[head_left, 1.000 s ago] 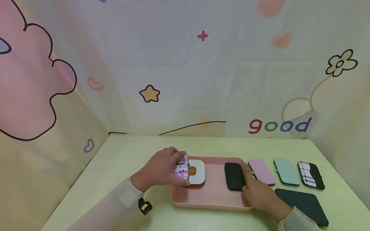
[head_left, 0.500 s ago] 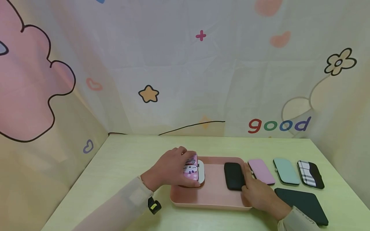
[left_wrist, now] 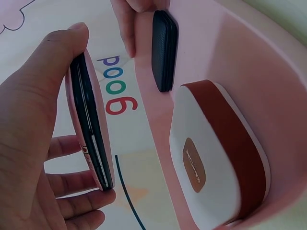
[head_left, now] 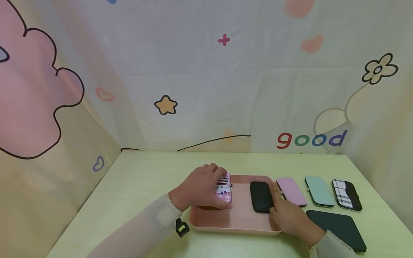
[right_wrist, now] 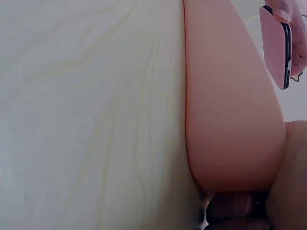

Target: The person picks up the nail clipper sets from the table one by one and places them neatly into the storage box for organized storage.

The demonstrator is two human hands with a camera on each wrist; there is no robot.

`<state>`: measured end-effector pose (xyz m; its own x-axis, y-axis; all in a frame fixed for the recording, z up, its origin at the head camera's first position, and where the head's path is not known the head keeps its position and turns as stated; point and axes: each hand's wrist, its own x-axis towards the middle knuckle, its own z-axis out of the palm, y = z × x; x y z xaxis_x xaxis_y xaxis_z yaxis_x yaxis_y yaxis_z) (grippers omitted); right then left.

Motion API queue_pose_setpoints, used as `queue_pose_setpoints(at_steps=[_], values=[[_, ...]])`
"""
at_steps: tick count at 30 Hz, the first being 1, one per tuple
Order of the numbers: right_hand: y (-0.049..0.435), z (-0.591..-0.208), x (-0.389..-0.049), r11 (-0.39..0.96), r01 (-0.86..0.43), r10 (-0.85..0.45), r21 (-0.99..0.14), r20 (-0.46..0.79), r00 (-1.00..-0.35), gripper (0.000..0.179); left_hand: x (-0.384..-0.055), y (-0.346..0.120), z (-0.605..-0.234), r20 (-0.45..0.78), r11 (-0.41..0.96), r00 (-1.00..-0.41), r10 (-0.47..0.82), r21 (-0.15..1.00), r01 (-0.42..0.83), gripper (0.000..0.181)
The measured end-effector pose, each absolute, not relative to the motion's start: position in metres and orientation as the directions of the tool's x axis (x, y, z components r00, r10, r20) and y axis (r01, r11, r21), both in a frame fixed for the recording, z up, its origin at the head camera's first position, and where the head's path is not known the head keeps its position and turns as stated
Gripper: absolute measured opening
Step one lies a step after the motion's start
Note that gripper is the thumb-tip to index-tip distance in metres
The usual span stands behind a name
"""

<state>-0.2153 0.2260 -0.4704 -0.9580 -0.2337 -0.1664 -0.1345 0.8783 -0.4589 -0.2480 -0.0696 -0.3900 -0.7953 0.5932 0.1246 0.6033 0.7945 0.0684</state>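
My left hand (head_left: 201, 188) holds a slim pink cartoon-print clasp case (head_left: 224, 188) by its edges, thumb at one end and fingers at the other. In the left wrist view it hangs above the pink tray (head_left: 240, 218), apart from the white box (left_wrist: 213, 139) with a brown side band and a "MANICURE" label. That box sits in the tray's left part, mostly hidden by my hand in the head view. A black case (head_left: 261, 197) lies in the tray's right part. My right hand (head_left: 288, 216) grips the tray's right wall, beside the black case.
Right of the tray lie a plain pink case (head_left: 292, 191), a mint case (head_left: 319, 191) and a plaid-and-black case (head_left: 347, 195) in a row. A larger dark flat case (head_left: 338, 229) lies in front of them, partly behind my right wrist. A printed curtain (head_left: 206, 79) hangs behind the table.
My left hand has moved right with the cartoon-print case, which now covers the white box in the head view. The right hand has stayed at the tray's right wall.
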Motion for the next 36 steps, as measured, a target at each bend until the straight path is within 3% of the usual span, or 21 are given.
queue_pose_setpoints(at_steps=[9,25,36], values=[[0.226,-0.47,-0.215,0.879,-0.127,-0.227,-0.461,-0.168,-0.959,0.083,-0.25,-0.057,-0.396,0.126,0.779,-0.778,0.615,0.052,0.624,0.089],[0.225,-0.468,-0.213,0.863,-0.137,-0.241,-0.486,-0.158,-0.957,0.082,-0.253,-0.032,-0.391,0.041,0.806,-0.806,0.59,0.035,0.591,0.09],[0.226,-0.469,-0.213,0.884,-0.118,-0.214,-0.452,-0.169,-0.962,0.083,-0.261,-0.012,-0.404,0.046,0.76,-0.76,0.648,0.016,0.649,0.091]])
